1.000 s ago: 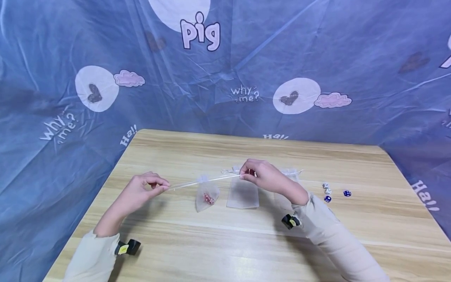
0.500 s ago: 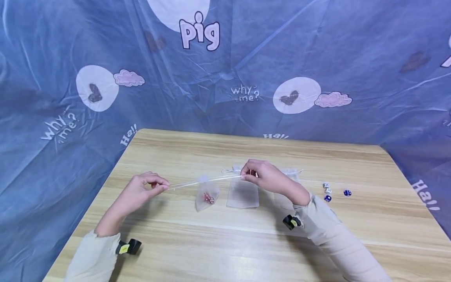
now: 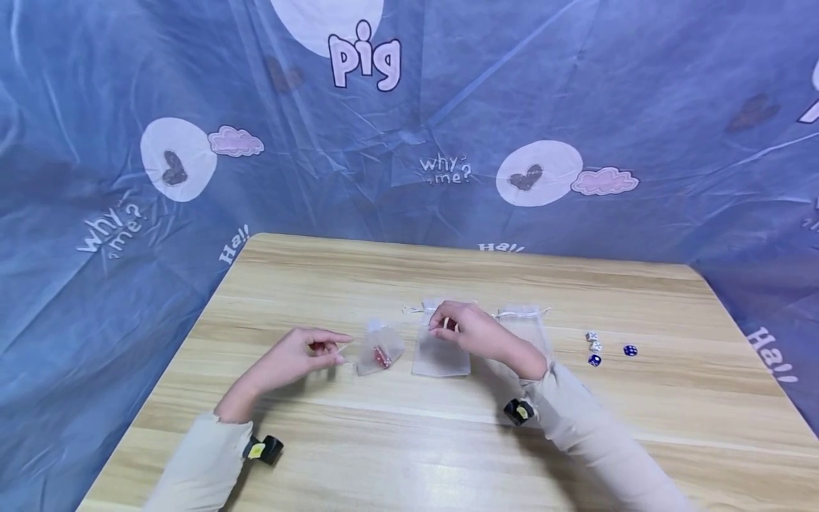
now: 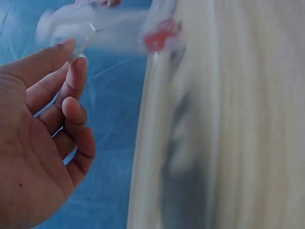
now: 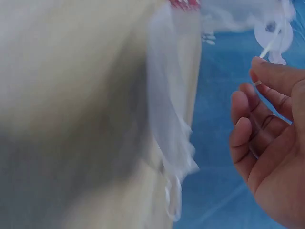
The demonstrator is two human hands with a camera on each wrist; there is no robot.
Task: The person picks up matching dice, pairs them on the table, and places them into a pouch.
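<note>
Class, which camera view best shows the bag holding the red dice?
The head view: the bag's whole body appears, red dice inside. The left wrist view blurs it; the right wrist view's top edge cuts it off.

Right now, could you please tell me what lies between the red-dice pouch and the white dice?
The head view shows the middle pouch, the right hand over it, and the rightmost pouch.
</note>
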